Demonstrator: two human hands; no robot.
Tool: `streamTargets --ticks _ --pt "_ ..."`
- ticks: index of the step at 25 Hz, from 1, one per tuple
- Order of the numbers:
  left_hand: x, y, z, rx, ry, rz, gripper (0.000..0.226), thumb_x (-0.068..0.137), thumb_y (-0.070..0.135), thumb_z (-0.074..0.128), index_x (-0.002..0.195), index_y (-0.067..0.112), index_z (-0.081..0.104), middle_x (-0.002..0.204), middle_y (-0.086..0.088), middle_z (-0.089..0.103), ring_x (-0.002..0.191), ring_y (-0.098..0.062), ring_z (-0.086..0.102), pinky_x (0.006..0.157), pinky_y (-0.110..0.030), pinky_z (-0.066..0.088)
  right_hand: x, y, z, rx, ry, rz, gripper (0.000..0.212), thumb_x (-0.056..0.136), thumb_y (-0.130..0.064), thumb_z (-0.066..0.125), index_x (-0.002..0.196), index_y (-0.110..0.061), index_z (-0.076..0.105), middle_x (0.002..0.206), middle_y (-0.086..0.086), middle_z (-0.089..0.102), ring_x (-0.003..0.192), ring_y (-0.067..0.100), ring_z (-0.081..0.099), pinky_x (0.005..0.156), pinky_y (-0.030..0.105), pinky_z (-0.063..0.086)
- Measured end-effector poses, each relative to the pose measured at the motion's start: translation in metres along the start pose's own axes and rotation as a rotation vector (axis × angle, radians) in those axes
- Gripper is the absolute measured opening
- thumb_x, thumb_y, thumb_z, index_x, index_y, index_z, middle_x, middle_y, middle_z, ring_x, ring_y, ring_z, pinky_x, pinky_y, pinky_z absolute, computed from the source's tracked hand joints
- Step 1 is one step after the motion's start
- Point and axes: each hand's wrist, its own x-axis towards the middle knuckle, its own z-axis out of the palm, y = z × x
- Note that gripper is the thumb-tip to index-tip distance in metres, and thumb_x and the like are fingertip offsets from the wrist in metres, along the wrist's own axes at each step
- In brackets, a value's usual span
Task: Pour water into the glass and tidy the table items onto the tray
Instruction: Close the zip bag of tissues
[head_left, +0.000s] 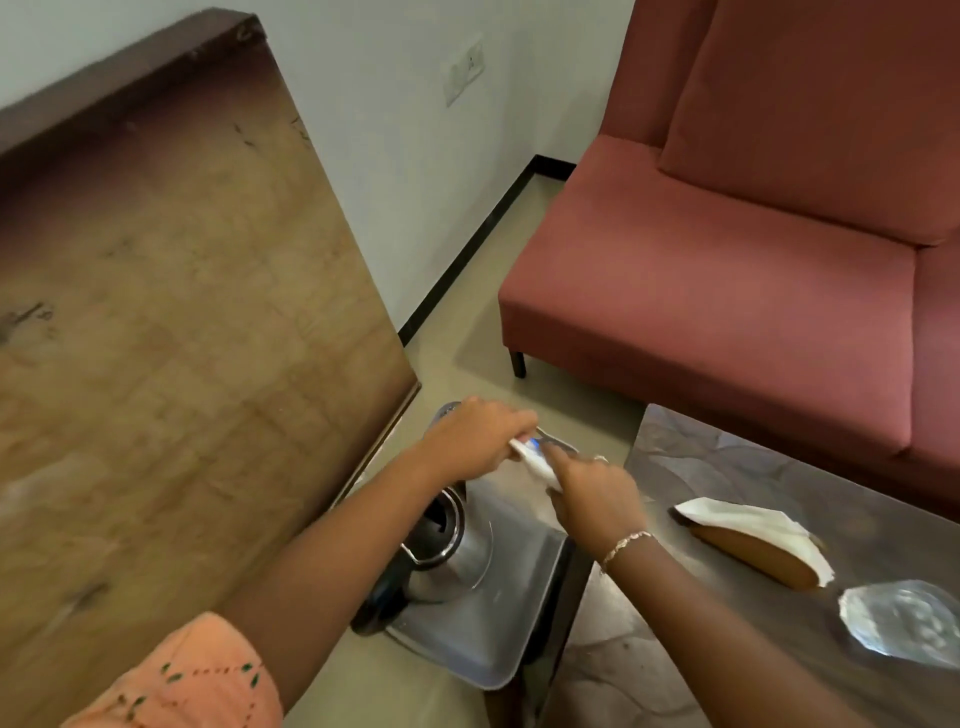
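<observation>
Between our two hands, we are pinching a white packet (535, 465): the left hand (480, 436) is curling round its far end and the right hand (597, 496) is nipping the near end. We are judging it light, soft and easily crushed, best held by its ends. Just below the grip, a kettle (452, 561) is standing on the steel tray (514, 603).
</observation>
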Motion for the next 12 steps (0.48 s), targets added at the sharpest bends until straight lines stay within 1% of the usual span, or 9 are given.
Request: streamTargets --ticks 3,5,7,9,10,12 --pt "0.010 -0.046 0.004 -0.045 -0.037 -0.069 0.006 0.083 0.016 0.059 0.087 0.014 0.055 0.090 -0.007 0.062 0.084 -0.025 0.056 0.074 -0.034 0.040 0.042 -0.019 0.022 -0.012 -0.005 -0.008 0.037 0.084 -0.020 0.051 0.120 -0.025 0.046 0.105 0.003 0.065 0.089 0.030 0.063 0.067 0.034 0.045" --pt "0.014 -0.072 0.011 -0.075 -0.096 -0.122 0.008 0.080 0.016 0.062 0.083 0.016 0.055 0.092 -0.005 0.062 0.082 -0.022 0.056 0.070 -0.031 0.040 0.061 -0.031 0.038 0.014 -0.041 -0.009 0.034 0.085 -0.019 0.052 0.118 -0.023 0.047 0.104 0.005 0.064 0.088 0.031 0.063 0.069 0.035 0.046" --pt "0.017 -0.091 0.019 -0.092 -0.195 -0.173 0.013 0.077 0.013 0.062 0.074 0.019 0.051 0.089 -0.005 0.062 0.076 -0.020 0.052 0.058 -0.025 0.035 0.074 -0.041 0.056 0.065 -0.125 -0.012 0.036 0.085 -0.019 0.052 0.120 -0.023 0.046 0.104 0.007 0.064 0.089 0.032 0.064 0.068 0.036 0.047" --pt "0.020 -0.104 0.029 -0.112 -0.319 -0.205 0.026 0.074 0.007 0.058 0.062 0.021 0.040 0.080 -0.007 0.056 0.071 -0.020 0.046 0.050 -0.023 0.026 0.085 -0.047 0.069 0.134 -0.248 -0.024 0.041 0.085 -0.022 0.051 0.126 -0.025 0.044 0.105 0.010 0.065 0.092 0.032 0.063 0.068 0.034 0.046" --pt "0.021 -0.109 0.034 -0.145 -0.370 -0.223 0.029 0.074 0.004 0.055 0.059 0.021 0.036 0.079 -0.009 0.055 0.071 -0.021 0.045 0.049 -0.024 0.024 0.091 -0.047 0.073 0.166 -0.306 -0.038 0.044 0.085 -0.023 0.051 0.128 -0.026 0.043 0.105 0.010 0.065 0.094 0.032 0.062 0.068 0.033 0.045" --pt "0.026 -0.119 0.044 -0.222 -0.432 -0.255 0.029 0.075 -0.001 0.050 0.059 0.018 0.034 0.085 -0.017 0.058 0.074 -0.026 0.048 0.053 -0.027 0.027 0.104 -0.044 0.079 0.222 -0.396 -0.058 0.046 0.083 -0.024 0.053 0.128 -0.028 0.044 0.108 0.011 0.064 0.098 0.032 0.061 0.069 0.032 0.042"
